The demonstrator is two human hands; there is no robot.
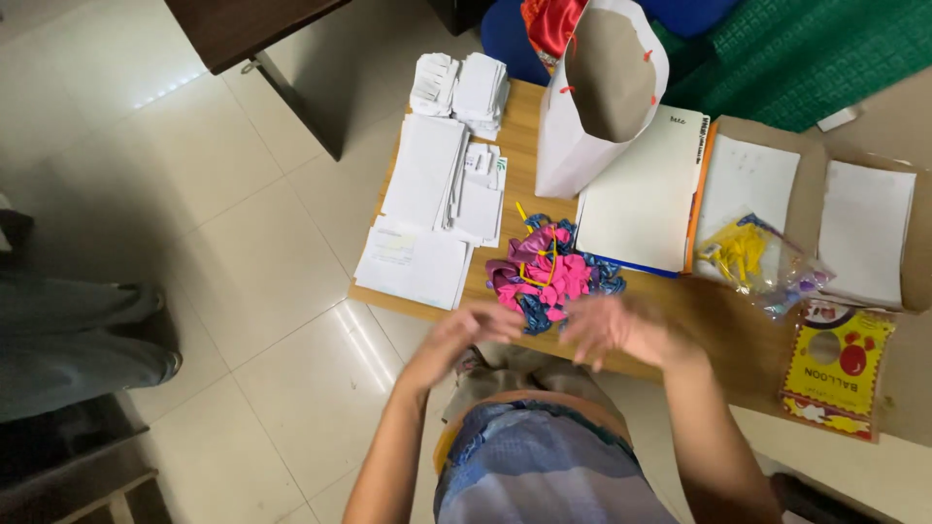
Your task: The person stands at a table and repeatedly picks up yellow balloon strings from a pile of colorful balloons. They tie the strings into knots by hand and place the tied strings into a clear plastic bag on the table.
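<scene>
Just beyond both blurred hands' seemingly loose, empty fingers lies the balloon pile.

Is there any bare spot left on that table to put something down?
Little. A bare wood strip on the table runs between the white paper stacks and the white paper bag. Another lies right of the right hand, before the yellow packet. The balloon pile crowds the middle.

The table was smooth light wood, and the floor tiles were glossy, throwing back light. The pile of balloons looked like soft matt rubber, the white bag and the envelopes were matt paper, and the packet of yellow balloons was shiny clear plastic.
</scene>
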